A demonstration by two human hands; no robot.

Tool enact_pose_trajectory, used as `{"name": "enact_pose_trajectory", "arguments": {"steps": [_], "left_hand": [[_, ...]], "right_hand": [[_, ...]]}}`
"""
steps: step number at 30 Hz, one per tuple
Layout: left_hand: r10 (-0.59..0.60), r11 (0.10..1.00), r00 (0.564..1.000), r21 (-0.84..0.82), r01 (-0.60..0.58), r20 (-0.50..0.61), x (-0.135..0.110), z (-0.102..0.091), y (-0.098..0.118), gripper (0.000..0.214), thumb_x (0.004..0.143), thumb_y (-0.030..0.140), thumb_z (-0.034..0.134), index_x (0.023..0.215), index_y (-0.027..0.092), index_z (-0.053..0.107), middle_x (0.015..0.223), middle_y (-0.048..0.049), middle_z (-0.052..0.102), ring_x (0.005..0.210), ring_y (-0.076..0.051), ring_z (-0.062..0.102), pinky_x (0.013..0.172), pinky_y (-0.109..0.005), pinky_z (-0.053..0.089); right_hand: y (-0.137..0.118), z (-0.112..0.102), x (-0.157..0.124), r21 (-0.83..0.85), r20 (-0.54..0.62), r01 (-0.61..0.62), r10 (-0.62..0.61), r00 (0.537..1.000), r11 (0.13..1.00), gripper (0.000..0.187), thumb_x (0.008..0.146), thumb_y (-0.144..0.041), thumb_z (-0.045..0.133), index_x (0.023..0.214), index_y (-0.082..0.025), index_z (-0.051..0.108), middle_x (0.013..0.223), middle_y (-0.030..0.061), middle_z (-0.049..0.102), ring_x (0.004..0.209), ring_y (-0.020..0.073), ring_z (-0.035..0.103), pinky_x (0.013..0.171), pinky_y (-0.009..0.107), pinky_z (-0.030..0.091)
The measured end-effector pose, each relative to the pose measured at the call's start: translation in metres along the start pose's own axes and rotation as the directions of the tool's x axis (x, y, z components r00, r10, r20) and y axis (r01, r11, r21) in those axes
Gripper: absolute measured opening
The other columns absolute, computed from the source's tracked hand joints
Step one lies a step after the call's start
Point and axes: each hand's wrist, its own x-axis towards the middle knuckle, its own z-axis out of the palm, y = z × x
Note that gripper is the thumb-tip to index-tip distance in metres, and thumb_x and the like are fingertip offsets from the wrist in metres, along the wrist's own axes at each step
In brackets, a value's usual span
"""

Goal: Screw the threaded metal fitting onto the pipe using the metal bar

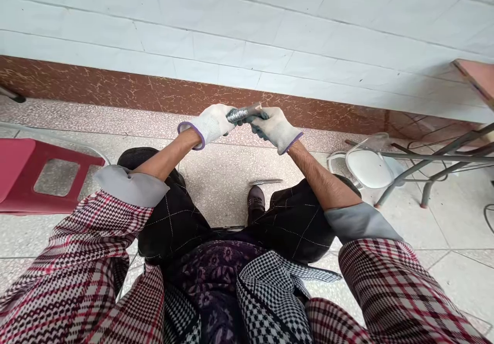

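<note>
In front of me, over the floor near the wall, both hands hold a short silver ribbed rod (240,113) with a duller grey-brown right end; its exact kind is not clear. My left hand (214,123), in a white work glove with dark fingertips and a purple cuff, is closed around its left part. My right hand (275,127), gloved the same way, grips near the right end, with its fingers curled below. A second slim silver rod (266,181) lies on the floor past my shoe.
A red plastic stool (23,174) stands at my left. To the right are a white round-seated chair (370,169) and a metal-legged table (476,79), with thin cables around its legs. A white tiled wall (231,25) with a brown marbled base runs along the front.
</note>
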Motion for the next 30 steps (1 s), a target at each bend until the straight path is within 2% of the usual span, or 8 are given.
{"name": "enact_pose_trajectory", "arguments": {"steps": [4, 7, 11, 14, 19, 25, 28, 30], "left_hand": [[-0.057, 0.998, 0.998, -0.001, 0.057, -0.021, 0.008, 0.001, -0.004, 0.033, 0.089, 0.021, 0.057, 0.117, 0.018, 0.074, 0.080, -0.0051, 0.070, 0.064, -0.015, 0.062, 0.060, -0.026, 0.046], [-0.050, 0.973, 0.998, 0.223, 0.059, -0.045, 0.021, 0.004, -0.014, 0.032, 0.094, 0.025, 0.053, 0.118, 0.023, 0.074, 0.090, -0.0066, 0.073, 0.078, -0.020, 0.068, 0.070, -0.029, 0.049], [-0.046, 0.745, 0.998, 0.667, 0.009, 0.037, 0.030, 0.011, -0.025, 0.035, 0.095, 0.019, 0.051, 0.122, 0.022, 0.073, 0.098, -0.0131, 0.074, 0.095, -0.029, 0.070, 0.082, -0.038, 0.050], [0.001, 0.641, 0.984, 0.755, -0.140, 0.181, 0.030, 0.017, -0.027, 0.040, 0.094, 0.014, 0.052, 0.128, 0.023, 0.071, 0.093, -0.0141, 0.074, 0.098, -0.031, 0.070, 0.084, -0.040, 0.048], [0.083, 0.699, 0.974, 0.684, -0.209, 0.212, 0.023, 0.015, -0.019, 0.040, 0.095, 0.019, 0.051, 0.127, 0.030, 0.072, 0.088, -0.0112, 0.073, 0.091, -0.029, 0.069, 0.078, -0.037, 0.045], [0.125, 0.936, 0.987, 0.317, -0.152, 0.104, -0.001, -0.002, -0.002, 0.035, 0.098, 0.030, 0.048, 0.120, 0.022, 0.075, 0.087, -0.0061, 0.072, 0.072, -0.018, 0.062, 0.065, -0.030, 0.042], [0.066, 0.986, 0.998, 0.156, -0.066, 0.003, -0.002, -0.005, -0.003, 0.038, 0.096, 0.029, 0.050, 0.125, 0.018, 0.072, 0.088, -0.0061, 0.072, 0.071, -0.016, 0.062, 0.065, -0.027, 0.045], [0.038, 0.985, 0.999, 0.172, -0.032, -0.033, 0.006, -0.003, -0.009, 0.038, 0.096, 0.028, 0.050, 0.126, 0.019, 0.072, 0.090, -0.0068, 0.072, 0.072, -0.016, 0.063, 0.067, -0.028, 0.046]], "right_hand": [[-0.001, 0.011, -0.006, -0.227, 0.077, 0.110, -0.095, 0.993, 0.968, 0.020, 0.097, -0.029, 0.057, 0.096, -0.017, 0.073, 0.073, 0.0024, 0.065, 0.063, 0.0132, 0.053, 0.058, 0.027, 0.041], [-0.007, 0.012, -0.014, -0.449, 0.174, 0.208, -0.143, 0.974, 0.869, 0.025, 0.103, -0.031, 0.052, 0.102, -0.017, 0.073, 0.083, 0.0052, 0.071, 0.070, 0.0160, 0.058, 0.065, 0.029, 0.042], [-0.020, 0.005, -0.019, -0.671, 0.255, 0.232, -0.075, 0.964, 0.704, 0.030, 0.103, -0.032, 0.051, 0.112, -0.016, 0.075, 0.097, 0.0098, 0.075, 0.081, 0.0215, 0.064, 0.068, 0.033, 0.039], [-0.019, -0.004, -0.013, -0.703, 0.231, 0.187, -0.028, 0.973, 0.687, 0.030, 0.101, -0.032, 0.053, 0.108, -0.018, 0.078, 0.095, 0.0093, 0.076, 0.082, 0.0225, 0.065, 0.066, 0.034, 0.040], [-0.005, -0.013, -0.001, -0.370, 0.150, 0.075, -0.020, 0.989, 0.926, 0.025, 0.090, -0.022, 0.059, 0.100, -0.017, 0.081, 0.087, 0.0068, 0.075, 0.070, 0.0172, 0.061, 0.061, 0.031, 0.046], [-0.006, -0.009, -0.003, -0.005, 0.118, -0.013, 0.014, 0.993, 1.000, 0.028, 0.093, -0.031, 0.057, 0.098, -0.012, 0.076, 0.065, 0.0047, 0.063, 0.052, 0.0114, 0.048, 0.044, 0.024, 0.034], [-0.005, -0.002, -0.003, 0.001, 0.095, -0.011, 0.010, 0.995, 1.000, 0.025, 0.094, -0.026, 0.055, 0.100, -0.012, 0.075, 0.067, 0.0036, 0.063, 0.052, 0.0109, 0.048, 0.047, 0.024, 0.035], [-0.004, 0.003, -0.003, -0.128, 0.116, 0.044, -0.029, 0.993, 0.991, 0.023, 0.093, -0.021, 0.056, 0.102, -0.014, 0.076, 0.076, 0.0045, 0.069, 0.059, 0.0121, 0.053, 0.055, 0.025, 0.041]]}}
